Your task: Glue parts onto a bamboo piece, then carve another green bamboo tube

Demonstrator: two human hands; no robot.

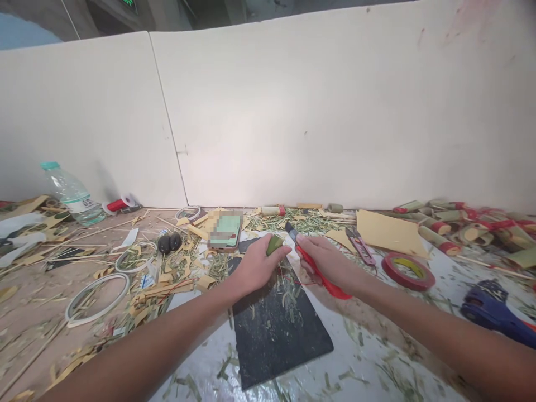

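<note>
My left hand is closed around a short piece of green bamboo, whose end shows above the thumb. In my right hand is a utility knife with a red handle; its dark front end points up and left, a little apart from the bamboo. Both hands are above a black mat strewn with thin green shavings. How far the blade sticks out is too small to tell.
Around lie a phone, thread snips, red tape, a blue tape dispenser and white rings. Bamboo tubes with red bands are heaped at right. A bottle leans at left; a white panel stands behind.
</note>
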